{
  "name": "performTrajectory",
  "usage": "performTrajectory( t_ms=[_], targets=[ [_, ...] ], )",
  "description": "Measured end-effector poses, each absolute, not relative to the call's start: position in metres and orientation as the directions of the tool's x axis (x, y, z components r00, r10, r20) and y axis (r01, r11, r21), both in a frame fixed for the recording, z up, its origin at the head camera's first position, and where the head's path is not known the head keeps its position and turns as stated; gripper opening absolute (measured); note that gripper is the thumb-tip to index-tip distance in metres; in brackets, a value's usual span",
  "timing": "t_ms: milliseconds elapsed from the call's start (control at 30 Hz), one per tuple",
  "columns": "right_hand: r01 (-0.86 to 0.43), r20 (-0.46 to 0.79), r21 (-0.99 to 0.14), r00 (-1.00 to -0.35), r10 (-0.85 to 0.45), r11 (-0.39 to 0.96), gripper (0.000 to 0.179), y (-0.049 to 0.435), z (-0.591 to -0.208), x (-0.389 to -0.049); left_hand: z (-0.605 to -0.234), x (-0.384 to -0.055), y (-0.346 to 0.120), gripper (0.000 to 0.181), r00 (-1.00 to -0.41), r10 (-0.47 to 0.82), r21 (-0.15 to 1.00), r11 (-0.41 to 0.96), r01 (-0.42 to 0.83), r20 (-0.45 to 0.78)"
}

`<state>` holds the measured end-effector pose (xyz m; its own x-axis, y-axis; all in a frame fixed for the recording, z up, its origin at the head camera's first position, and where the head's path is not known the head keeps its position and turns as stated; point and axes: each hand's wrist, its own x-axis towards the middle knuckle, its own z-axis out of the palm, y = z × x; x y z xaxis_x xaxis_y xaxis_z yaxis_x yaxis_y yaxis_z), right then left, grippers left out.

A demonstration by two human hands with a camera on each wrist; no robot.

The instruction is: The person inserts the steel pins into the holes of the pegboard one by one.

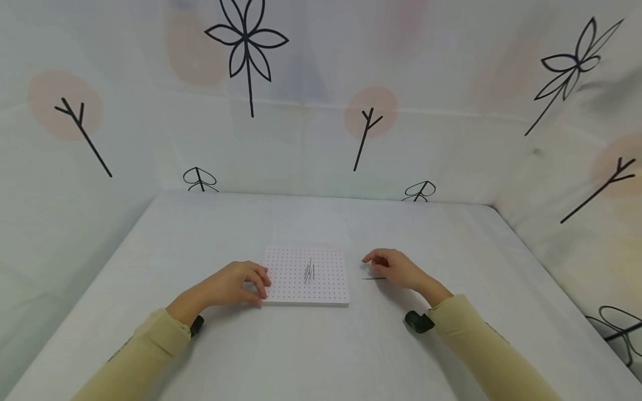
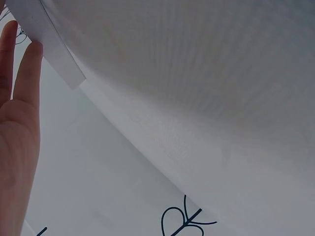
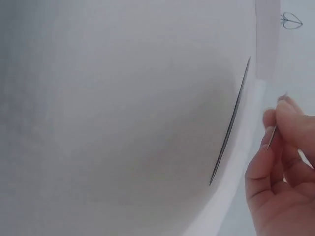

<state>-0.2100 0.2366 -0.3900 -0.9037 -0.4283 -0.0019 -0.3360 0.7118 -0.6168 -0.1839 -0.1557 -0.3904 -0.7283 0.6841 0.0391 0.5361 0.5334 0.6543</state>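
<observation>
A white board with a grid of small holes (image 1: 286, 287) lies on the table, and several thin dark needles (image 1: 310, 271) stand up from it, right of its middle. My left hand (image 1: 236, 284) rests at the board's left edge, its fingers fairly straight against the side and the thumb by the near corner. In the left wrist view, fingertips meet the board's side (image 2: 54, 49). Right of the board, my right hand (image 1: 396, 268) pinches a thin needle (image 3: 271, 137) between thumb and fingers. Another needle (image 3: 230, 120) lies on the table just below that hand.
A white cloth covers the table (image 1: 321, 351). Pale fabric walls (image 1: 301, 139) with printed black plants rise behind and at both sides. A dark device (image 1: 418, 322) sits under the right wrist, and a similar one (image 1: 197, 326) under the left.
</observation>
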Motion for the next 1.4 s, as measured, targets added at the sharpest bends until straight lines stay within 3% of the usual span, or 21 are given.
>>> performTrajectory(
  t_ms=[767, 1400],
  targets=[
    [-0.373, 0.125, -0.744, -0.893, -0.433, 0.555, 0.014, 0.213, -0.383, -0.201, -0.390, -0.184, -0.155, 0.015, -0.728, 0.684, 0.643, 0.543, 0.540, 0.034],
    [-0.362, 0.142, -0.809, -0.884, -0.444, 0.463, 0.014, 0.189, -0.384, -0.197, -0.389, -0.183, -0.155, 0.013, -0.726, 0.686, 0.636, 0.544, 0.547, 0.038]
  ],
)
